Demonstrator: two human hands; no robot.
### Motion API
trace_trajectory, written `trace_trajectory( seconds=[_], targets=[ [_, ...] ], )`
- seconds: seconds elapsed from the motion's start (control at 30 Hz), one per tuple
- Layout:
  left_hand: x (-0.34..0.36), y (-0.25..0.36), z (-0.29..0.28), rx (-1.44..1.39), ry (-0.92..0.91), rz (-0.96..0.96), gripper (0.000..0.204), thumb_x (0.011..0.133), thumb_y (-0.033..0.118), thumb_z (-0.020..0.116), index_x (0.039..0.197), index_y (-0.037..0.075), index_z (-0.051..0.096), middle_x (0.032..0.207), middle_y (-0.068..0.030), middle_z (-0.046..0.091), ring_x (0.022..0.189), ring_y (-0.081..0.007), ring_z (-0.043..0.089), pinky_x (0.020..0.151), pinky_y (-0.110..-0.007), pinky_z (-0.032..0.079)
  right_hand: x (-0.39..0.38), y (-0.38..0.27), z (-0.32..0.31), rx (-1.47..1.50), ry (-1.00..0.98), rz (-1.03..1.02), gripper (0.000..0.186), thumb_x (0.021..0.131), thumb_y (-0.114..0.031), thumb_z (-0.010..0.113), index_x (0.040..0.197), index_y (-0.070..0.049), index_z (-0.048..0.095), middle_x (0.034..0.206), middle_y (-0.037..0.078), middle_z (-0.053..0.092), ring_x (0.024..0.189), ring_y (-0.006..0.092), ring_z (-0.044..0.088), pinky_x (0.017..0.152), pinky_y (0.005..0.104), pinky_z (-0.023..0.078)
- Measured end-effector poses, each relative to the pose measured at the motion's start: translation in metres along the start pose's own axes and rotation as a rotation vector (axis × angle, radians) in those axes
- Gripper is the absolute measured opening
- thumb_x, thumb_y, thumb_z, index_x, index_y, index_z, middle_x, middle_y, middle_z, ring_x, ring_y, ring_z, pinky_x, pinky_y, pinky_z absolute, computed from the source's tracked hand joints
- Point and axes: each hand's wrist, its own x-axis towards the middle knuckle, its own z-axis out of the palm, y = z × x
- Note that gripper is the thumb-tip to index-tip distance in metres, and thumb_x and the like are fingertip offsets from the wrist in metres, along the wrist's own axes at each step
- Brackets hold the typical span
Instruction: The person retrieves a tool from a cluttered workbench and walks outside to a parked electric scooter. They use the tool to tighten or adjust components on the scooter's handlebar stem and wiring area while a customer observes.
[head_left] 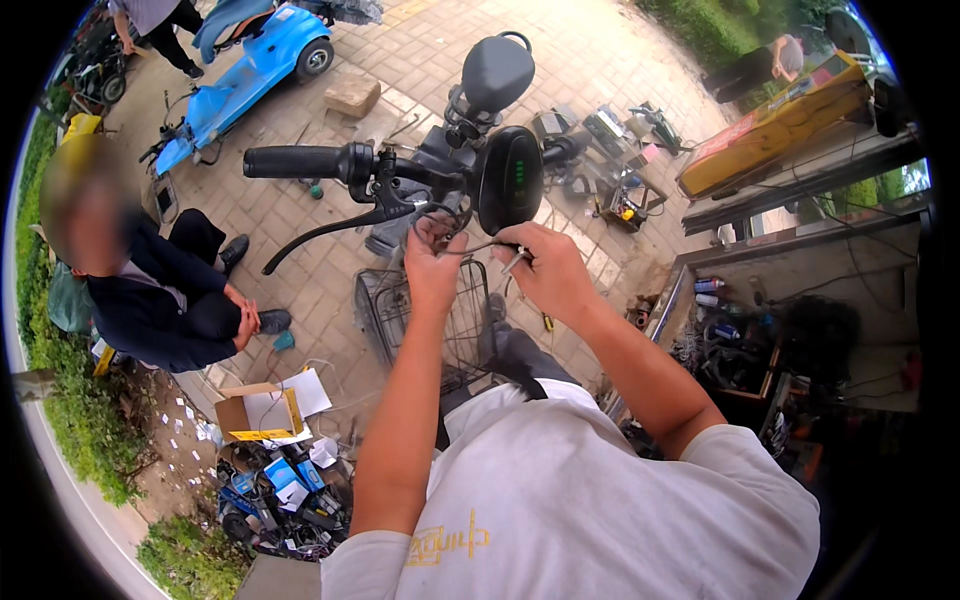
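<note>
In front of me stands a handlebar with a black rubber grip (pixel 300 163) and a curved black brake lever (pixel 318 238). At its middle sits a black display unit (pixel 508 180) with green lights. Just below the display, my left hand (pixel 432 262) pinches a thin dark cable (pixel 472 249) near the lever's base. Across from it, my right hand (pixel 548 268) is closed on the cable's other side. A small silver piece pokes out between its fingers; its kind is unclear. A wire basket (pixel 385 310) hangs under my hands.
A seated person (pixel 165 290) is close on the left. Beyond stands a blue three-wheeler (pixel 245 75). An open carton (pixel 258 412) and heaped parts lie lower left. Tools and parts (pixel 610 135) are spread on the paving, and a cluttered workbench (pixel 740 340) stands right.
</note>
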Motion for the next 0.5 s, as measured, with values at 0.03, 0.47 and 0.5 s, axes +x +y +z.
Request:
trace_trajectory(
  seconds=[0.03, 0.47, 0.5],
  targets=[
    [-0.002, 0.000, 0.001, -0.067, 0.003, -0.002, 0.030, 0.081, 0.002, 0.064, 0.108, 0.001, 0.053, 0.100, -0.0051, 0.063, 0.083, -0.0078, 0.056, 0.073, -0.023, 0.046, 0.005, -0.002, -0.001, -0.021, 0.031, -0.047, 0.014, 0.080, -0.003, 0.064, 0.094, -0.004, 0.064, 0.088, 0.012, 0.064, 0.074, 0.0297, 0.064, 0.064, 0.0350, 0.050],
    [0.002, -0.004, -0.006, -0.160, -0.078, -0.032, 0.028, 0.083, -0.001, 0.061, 0.109, -0.002, 0.053, 0.102, -0.0071, 0.065, 0.089, -0.0094, 0.059, 0.080, -0.024, 0.046, 0.044, -0.003, 0.009, -0.175, -0.089, -0.212, 0.013, 0.080, -0.004, 0.063, 0.092, -0.002, 0.065, 0.085, 0.016, 0.065, 0.077, 0.0347, 0.062, 0.067, 0.0385, 0.049],
    [0.000, -0.003, -0.005, -0.150, -0.074, -0.026, 0.028, 0.082, -0.001, 0.061, 0.109, -0.002, 0.053, 0.102, -0.0070, 0.065, 0.089, -0.0095, 0.059, 0.080, -0.025, 0.046, 0.046, -0.002, 0.011, -0.197, -0.092, -0.209, 0.013, 0.080, -0.004, 0.062, 0.092, -0.002, 0.065, 0.085, 0.016, 0.065, 0.077, 0.0347, 0.062, 0.067, 0.0390, 0.049]
  ],
)
